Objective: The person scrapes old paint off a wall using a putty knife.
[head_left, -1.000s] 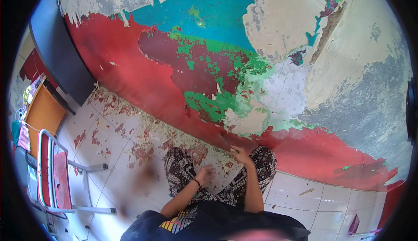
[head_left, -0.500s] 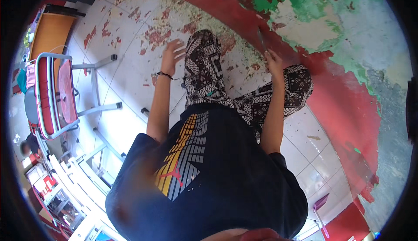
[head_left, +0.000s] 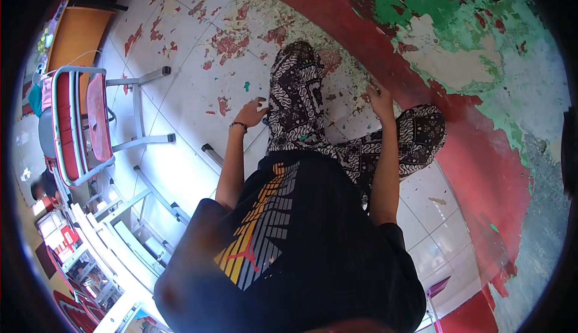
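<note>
My left hand, with a dark band at the wrist, hangs beside the outer side of my left leg in patterned trousers. Its fingers are loosely bent and apart, and I see nothing in them. Over on the right, my right hand is closed above my bent right leg, near the base of the peeling wall. The thin-bladed tool seen in it half a second ago is hardly visible at this moment. Loose paint flakes and pale debris lie scattered over the floor tiles in front of me.
Green, red and bare grey patches cover the wall along the right. To the left lies a metal-framed red chair near a wooden panel. White furniture is stacked at the lower left. A purple dustpan-like thing stands at lower right.
My left hand has come down and closer to my left leg. The right hand has lowered slightly, and the thin blade that pointed up toward the wall no longer shows clearly.
</note>
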Motion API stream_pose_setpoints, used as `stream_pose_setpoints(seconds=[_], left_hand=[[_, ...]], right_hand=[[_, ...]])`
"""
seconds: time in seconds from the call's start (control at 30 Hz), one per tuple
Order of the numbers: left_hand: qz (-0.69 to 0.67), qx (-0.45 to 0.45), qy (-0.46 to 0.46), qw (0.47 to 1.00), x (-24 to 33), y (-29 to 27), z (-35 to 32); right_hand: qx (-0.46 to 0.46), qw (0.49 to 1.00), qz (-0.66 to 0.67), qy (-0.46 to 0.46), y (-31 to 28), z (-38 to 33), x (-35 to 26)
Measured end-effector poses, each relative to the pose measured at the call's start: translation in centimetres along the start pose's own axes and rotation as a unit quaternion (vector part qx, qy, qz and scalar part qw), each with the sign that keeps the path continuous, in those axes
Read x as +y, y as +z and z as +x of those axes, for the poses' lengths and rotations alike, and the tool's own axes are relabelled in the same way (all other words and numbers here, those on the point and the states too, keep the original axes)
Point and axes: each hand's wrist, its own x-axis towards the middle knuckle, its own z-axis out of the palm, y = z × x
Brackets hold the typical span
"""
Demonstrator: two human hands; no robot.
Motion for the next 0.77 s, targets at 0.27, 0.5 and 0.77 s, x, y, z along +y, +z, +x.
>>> stream_pose_setpoints(seconds=[0.27, 0.5, 0.77], left_hand=[[0.053, 0.011, 0.111, 0.992, 4.4, -3.0, 2.5], [0.065, -0.029, 0.114, 0.991, 12.1, -3.7, -0.4], [-0.155, -0.182, 0.358, 0.903, 28.0, -2.1, -3.5]], right_hand=[[0.010, 0.988, -0.147, -0.038, -1.6, -0.5, 0.8], [0.009, 0.996, -0.016, -0.084, -0.5, -4.2, -3.2], [0.164, 0.912, 0.284, -0.247, -4.5, -13.5, -11.1]])
